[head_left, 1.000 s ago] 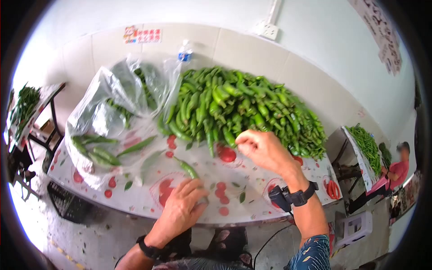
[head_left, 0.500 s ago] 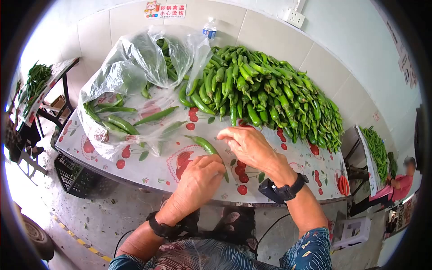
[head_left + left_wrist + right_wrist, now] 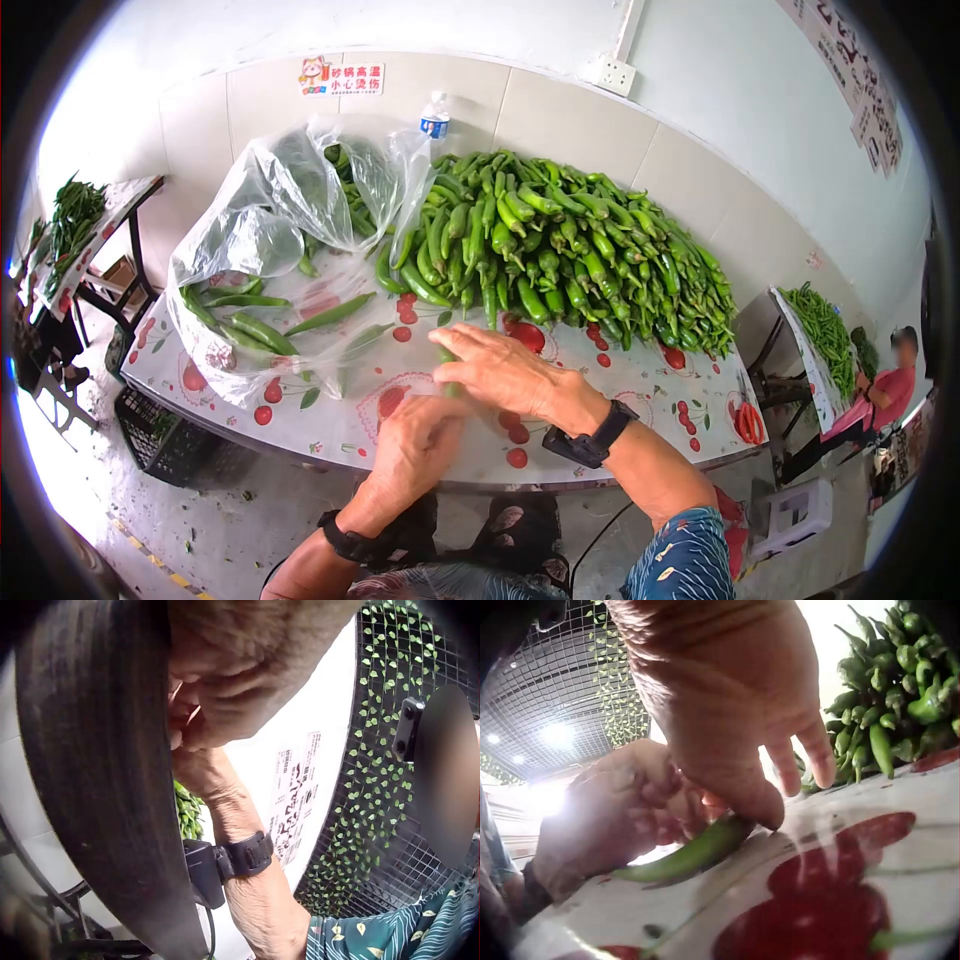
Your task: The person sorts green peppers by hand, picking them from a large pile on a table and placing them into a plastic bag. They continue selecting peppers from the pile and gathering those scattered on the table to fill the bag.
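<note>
Between the two hands lies a green pepper (image 3: 450, 376), mostly covered in the head view. My left hand (image 3: 420, 440), its fingers curled, holds it from the near side. Reaching across from the right, my right hand (image 3: 500, 370) pinches one end. The right wrist view shows the pepper (image 3: 690, 859) low over the tablecloth, the right hand's (image 3: 727, 712) thumb at its upper end and other fingers extended. Behind it are the left hand's (image 3: 622, 806) curled fingers. A large heap of green peppers (image 3: 570, 250) lies beyond the hands.
A clear plastic bag (image 3: 240, 240) with peppers spreads over the table's left part. A bottle (image 3: 435, 118) stands by the wall. Red peppers (image 3: 747, 422) lie at the table's right end. A black crate (image 3: 160, 440) is below left; a person (image 3: 885, 395) sits at far right.
My right hand has moved left over the pepper's end, and its fingers now meet it. More of the pepper is covered by the hands. The head view has shifted.
</note>
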Demonstrator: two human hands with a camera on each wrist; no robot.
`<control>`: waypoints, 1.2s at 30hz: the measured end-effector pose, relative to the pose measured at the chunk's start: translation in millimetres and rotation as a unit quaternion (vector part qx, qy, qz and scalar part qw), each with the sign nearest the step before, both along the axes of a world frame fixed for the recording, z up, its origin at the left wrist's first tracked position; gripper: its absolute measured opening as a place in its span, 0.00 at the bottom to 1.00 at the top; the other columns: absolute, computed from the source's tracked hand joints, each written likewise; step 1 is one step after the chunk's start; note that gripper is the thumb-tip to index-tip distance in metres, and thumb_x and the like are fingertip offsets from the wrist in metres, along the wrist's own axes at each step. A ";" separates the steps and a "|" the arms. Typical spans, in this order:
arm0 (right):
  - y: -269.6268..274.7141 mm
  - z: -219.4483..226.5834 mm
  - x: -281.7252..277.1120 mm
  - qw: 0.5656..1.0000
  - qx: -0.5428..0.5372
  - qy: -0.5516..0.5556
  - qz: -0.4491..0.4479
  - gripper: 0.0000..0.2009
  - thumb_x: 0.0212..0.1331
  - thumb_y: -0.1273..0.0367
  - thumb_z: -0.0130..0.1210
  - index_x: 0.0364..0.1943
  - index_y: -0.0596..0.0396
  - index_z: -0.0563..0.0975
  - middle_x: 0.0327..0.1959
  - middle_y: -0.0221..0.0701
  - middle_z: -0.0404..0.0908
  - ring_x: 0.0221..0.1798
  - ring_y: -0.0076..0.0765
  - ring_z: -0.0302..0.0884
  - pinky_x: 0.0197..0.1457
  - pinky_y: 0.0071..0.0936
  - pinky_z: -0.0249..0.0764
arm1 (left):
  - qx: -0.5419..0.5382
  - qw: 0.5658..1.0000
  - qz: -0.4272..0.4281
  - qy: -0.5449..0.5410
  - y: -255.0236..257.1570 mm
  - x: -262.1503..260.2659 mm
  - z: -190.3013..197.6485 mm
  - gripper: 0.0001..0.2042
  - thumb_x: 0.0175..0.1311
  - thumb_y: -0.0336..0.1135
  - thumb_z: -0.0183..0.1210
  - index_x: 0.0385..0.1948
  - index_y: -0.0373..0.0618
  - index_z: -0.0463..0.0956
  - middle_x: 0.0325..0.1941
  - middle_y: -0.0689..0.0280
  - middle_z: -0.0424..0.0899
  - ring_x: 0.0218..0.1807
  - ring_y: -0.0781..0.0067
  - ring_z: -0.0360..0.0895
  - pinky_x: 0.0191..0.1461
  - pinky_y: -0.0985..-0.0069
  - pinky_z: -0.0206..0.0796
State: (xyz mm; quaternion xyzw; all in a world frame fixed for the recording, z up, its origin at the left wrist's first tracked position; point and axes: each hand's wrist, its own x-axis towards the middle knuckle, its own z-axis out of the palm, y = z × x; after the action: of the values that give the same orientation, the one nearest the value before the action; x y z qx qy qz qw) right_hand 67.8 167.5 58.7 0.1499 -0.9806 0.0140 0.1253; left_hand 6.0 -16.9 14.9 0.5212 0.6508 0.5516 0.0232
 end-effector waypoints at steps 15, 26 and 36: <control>-38.1 38.7 61.3 0.943 -0.302 -0.058 -0.128 0.17 0.58 0.67 0.54 0.52 0.55 0.73 0.25 0.41 0.78 0.26 0.40 0.79 0.31 0.37 0.71 | 0.130 0.863 -0.186 -0.451 10.1 -0.6 4.0 0.13 0.68 0.39 0.54 0.47 0.40 0.71 0.33 0.64 0.79 0.30 0.77 0.73 0.33 0.78 0.67; -10.5 57.0 106.3 0.875 -0.424 0.061 -0.224 0.11 0.63 0.68 0.52 0.47 0.56 0.75 0.17 0.30 0.71 0.20 0.24 0.68 0.24 0.28 0.63 | 0.042 0.909 -0.184 -0.371 2.7 -2.5 18.7 0.16 0.65 0.38 0.57 0.51 0.41 0.71 0.34 0.63 0.80 0.35 0.70 0.76 0.40 0.71 0.69; 181.2 102.6 196.1 0.722 -0.175 0.347 -0.573 0.16 0.60 0.63 0.54 0.50 0.55 0.78 0.45 0.43 0.81 0.50 0.46 0.79 0.54 0.34 0.72 | -0.059 0.994 -0.025 0.092 -13.8 -7.1 3.7 0.13 0.46 0.22 0.59 0.36 0.44 0.76 0.37 0.59 0.80 0.36 0.57 0.77 0.40 0.67 0.69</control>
State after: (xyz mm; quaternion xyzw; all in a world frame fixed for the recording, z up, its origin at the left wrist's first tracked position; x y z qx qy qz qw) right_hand 263.9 348.7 161.3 -0.4705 -0.7476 0.0580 0.4652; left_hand -1.1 -30.7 18.5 0.5836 0.6683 0.4612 0.0073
